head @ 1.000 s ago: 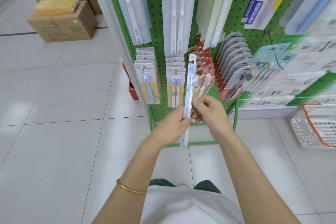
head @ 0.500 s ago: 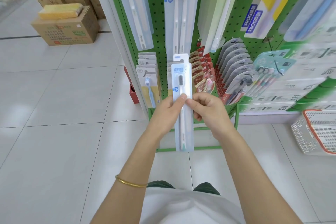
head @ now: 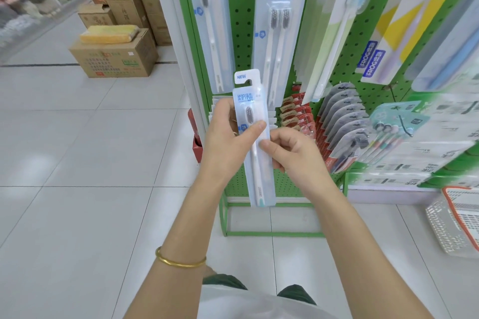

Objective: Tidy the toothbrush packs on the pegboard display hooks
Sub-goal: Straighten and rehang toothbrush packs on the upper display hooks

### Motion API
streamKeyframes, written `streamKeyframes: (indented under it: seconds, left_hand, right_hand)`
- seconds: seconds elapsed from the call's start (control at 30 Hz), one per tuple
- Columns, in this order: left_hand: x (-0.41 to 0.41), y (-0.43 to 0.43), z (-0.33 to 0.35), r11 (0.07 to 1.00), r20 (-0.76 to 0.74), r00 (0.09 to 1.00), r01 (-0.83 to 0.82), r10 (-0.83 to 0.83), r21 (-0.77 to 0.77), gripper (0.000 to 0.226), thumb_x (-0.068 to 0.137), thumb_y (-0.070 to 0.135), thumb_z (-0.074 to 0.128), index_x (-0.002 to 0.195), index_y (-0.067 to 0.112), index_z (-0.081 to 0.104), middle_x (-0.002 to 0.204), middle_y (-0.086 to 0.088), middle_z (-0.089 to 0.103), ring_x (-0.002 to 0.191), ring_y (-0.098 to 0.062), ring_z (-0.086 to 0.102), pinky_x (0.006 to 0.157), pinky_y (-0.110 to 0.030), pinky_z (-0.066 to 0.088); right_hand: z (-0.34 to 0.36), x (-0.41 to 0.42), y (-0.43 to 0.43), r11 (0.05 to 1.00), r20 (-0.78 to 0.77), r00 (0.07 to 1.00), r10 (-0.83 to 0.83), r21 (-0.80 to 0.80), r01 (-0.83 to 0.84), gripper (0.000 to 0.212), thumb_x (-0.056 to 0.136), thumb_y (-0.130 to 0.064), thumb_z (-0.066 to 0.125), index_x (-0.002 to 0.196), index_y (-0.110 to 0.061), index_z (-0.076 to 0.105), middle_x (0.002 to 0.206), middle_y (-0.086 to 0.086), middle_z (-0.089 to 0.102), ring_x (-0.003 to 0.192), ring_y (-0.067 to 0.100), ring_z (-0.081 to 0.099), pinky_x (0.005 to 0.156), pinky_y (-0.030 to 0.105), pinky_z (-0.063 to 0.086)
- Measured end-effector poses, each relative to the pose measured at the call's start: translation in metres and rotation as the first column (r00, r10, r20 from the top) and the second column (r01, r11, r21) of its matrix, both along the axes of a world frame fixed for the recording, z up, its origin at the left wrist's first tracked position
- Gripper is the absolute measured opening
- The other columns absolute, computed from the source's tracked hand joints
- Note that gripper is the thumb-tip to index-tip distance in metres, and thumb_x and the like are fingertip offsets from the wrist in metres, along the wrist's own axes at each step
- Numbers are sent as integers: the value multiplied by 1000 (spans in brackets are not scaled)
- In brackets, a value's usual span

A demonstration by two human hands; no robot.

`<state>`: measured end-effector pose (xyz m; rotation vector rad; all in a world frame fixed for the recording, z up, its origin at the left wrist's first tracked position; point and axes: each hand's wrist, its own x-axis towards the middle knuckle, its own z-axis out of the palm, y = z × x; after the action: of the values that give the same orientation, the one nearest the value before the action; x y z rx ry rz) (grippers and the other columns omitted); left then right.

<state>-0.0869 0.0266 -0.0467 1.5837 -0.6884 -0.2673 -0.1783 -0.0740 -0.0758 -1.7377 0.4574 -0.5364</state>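
Observation:
A long clear toothbrush pack with a white "NEW" hang tab stands upright in front of the green pegboard. My left hand grips its left edge, thumb across the front below the brush head. My right hand pinches its right edge at mid-height. Above it a matching twin-brush pack hangs on a hook, and another single pack hangs to the left. Behind my hands, rows of smaller packs fill the lower hooks.
Cardboard boxes stand on the tiled floor at the left, one with a yellow bundle on top. A white and orange plastic basket sits on the floor at the right. The green rack frame reaches the floor below the pack.
The pack turned from edge-on to face me and rose towards the upper hooks. Both hands stayed on it, and my view moved closer to the pegboard.

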Motion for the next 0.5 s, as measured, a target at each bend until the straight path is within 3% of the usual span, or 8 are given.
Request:
streamKeyframes:
  seconds: [0.13, 0.4, 0.5]
  left_hand:
    - [23, 9, 42, 999, 138, 990, -11, 18, -47, 30, 82, 11, 70, 95, 30, 51, 93, 9, 64, 80, -7, 60, 68, -19, 45]
    - [63, 16, 93, 997, 282, 959, -19, 38, -72, 24, 86, 10, 65, 96, 28, 53, 87, 17, 60, 77, -5, 55, 69, -15, 45]
    - [74, 15, 101, 997, 281, 959, -23, 43, -75, 18, 87, 10, 63, 99, 21, 55, 85, 17, 59, 72, 2, 53, 67, -11, 43]
  right_hand:
    - [39, 28, 3, 997, 107, 994, 5, -75, 3, 16, 90, -13, 62, 75, -16, 59, 53, -14, 48, 48, 3, 42, 51, 16, 36]
    - [90, 74, 10, 980, 188, 980, -59, -175, 93, 21, 93, -18, 58, 79, -5, 52, 59, -6, 40, 54, 7, 36, 54, 24, 33]
    - [98, 87, 10, 972, 171, 983, -66, -211, 102, 22, 94, -19, 57, 75, -11, 50, 57, -8, 41, 52, 5, 37, 53, 22, 34]
